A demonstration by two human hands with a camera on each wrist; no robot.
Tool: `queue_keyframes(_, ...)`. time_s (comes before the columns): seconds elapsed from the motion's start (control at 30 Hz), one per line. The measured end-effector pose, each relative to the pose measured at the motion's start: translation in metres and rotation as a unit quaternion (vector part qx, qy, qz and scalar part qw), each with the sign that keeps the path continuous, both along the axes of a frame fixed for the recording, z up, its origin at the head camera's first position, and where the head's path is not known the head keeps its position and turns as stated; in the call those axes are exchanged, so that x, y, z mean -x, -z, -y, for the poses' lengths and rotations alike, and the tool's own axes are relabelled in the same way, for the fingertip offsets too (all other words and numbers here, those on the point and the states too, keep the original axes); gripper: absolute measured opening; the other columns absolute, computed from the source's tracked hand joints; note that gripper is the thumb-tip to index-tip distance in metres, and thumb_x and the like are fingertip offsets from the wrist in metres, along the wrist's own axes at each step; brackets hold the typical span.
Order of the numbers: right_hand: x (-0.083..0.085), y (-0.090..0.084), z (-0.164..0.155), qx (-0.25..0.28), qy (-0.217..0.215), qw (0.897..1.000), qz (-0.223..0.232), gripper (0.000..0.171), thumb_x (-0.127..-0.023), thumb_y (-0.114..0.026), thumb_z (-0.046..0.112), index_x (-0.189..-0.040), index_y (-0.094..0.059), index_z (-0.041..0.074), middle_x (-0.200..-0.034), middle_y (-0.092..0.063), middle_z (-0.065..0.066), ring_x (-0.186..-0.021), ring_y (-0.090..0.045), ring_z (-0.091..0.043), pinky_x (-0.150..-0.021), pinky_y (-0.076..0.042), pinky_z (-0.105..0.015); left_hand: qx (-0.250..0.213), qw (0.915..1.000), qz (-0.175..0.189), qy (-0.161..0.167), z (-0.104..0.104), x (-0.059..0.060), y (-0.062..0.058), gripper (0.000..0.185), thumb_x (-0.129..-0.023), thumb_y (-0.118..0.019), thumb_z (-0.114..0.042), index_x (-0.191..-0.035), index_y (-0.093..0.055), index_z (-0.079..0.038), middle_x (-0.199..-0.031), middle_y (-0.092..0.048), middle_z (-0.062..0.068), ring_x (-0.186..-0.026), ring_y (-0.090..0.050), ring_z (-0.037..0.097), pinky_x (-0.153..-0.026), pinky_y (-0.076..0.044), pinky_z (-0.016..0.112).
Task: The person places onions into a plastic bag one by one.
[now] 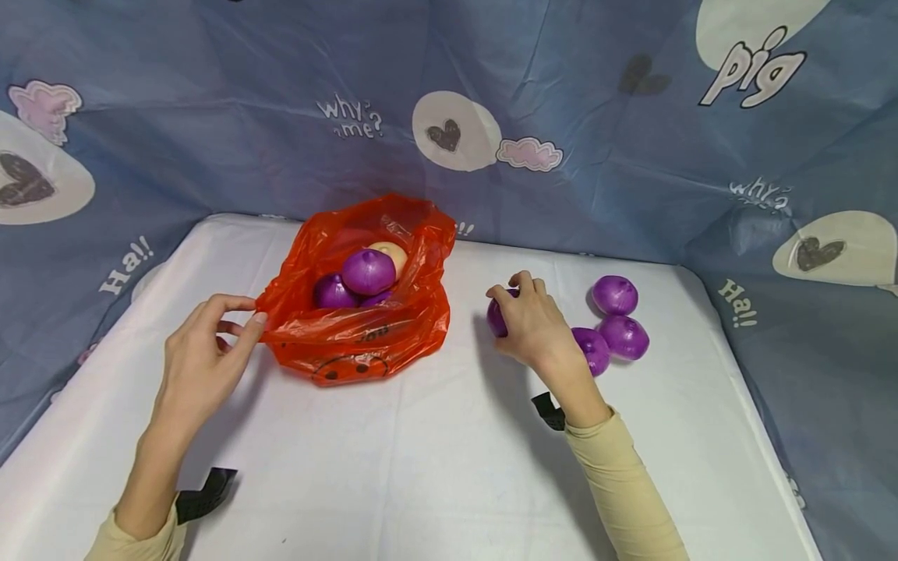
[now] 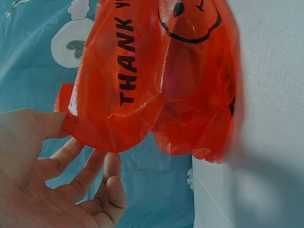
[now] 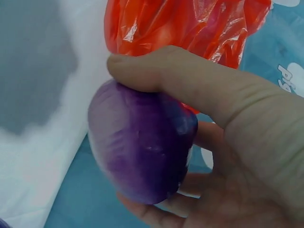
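**Purple onion in the right hand, bag rim pinched by the left**

Right hand [image 1: 536, 327], at about 3 o'clock from the orange bag [image 1: 365, 312]: fingers [image 3: 156, 71] curled round one purple onion [image 3: 142, 147], thumb over the top, the rest cupped beneath, apart from the bag. Smooth, glossy skin there; probably firm and fairly light, likely to slip under a loose hold, so best taken across its widest part as now. Whether it rests on the counter [image 1: 449, 467] or just above it: cannot tell.

Left hand [image 1: 203, 351], at 9 o'clock of the bag: thumb and forefinger pinching the thin rim [image 2: 71, 118], remaining fingers relaxed and spread. Film soft, crinkly, limp; apt to collapse shut unless held at the edge. Printed "THANK" and a smiley face on its side.

Inside the open bag: purple onions [image 1: 368, 270] and one pale one [image 1: 393, 253] behind them.

At 3 o'clock of the right hand, just beside it: three more purple onions [image 1: 615, 294] on the counter, close together. Blue patterned cloth [image 1: 561, 78] behind and around.
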State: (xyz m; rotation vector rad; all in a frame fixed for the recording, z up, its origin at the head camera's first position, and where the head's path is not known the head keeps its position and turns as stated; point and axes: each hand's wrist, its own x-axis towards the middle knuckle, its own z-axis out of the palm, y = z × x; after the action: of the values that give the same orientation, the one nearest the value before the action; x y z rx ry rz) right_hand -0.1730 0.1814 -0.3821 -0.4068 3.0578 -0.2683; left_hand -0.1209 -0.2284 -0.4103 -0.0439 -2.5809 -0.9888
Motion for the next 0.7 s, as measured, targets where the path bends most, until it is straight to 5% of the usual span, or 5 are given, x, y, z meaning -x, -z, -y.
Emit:
queue_keyframes(0.17, 0.0008, -0.0005, 0.0024, 0.015, 0.009, 1.000, -0.022, 0.082, -0.077, -0.093, 0.018, -0.146, -0.051, 0.007, -0.135, -0.055, -0.026, -0.122, -0.060, -0.047, -0.102, -0.058, -0.059, 0.000, 1.0000, -0.001, 0.001, -0.0002, 0.0006, -0.0004, 0.028, -0.103, -0.070, -0.024, -0.126, -0.070, -0.008, -0.114, -0.073, 0.020, -0.085, -0.045, -0.025, -0.071, -0.039, 0.001)
queue_keyframes(0.7, -0.0028, -0.0064, 0.0093, 0.053, 0.006, 0.997, -0.051, 0.066, -0.084, -0.087, 0.023, -0.138, -0.053, 0.005, -0.134, -0.048, -0.025, -0.119, -0.060, -0.046, -0.093, -0.063, -0.056, -0.003, 1.0000, 0.004, -0.001, -0.0007, -0.0002, -0.0018, 0.029, -0.104, -0.070, -0.024, -0.127, -0.070, -0.008, -0.113, -0.072, 0.019, -0.085, -0.045, -0.025, -0.071, -0.039, 0.001)
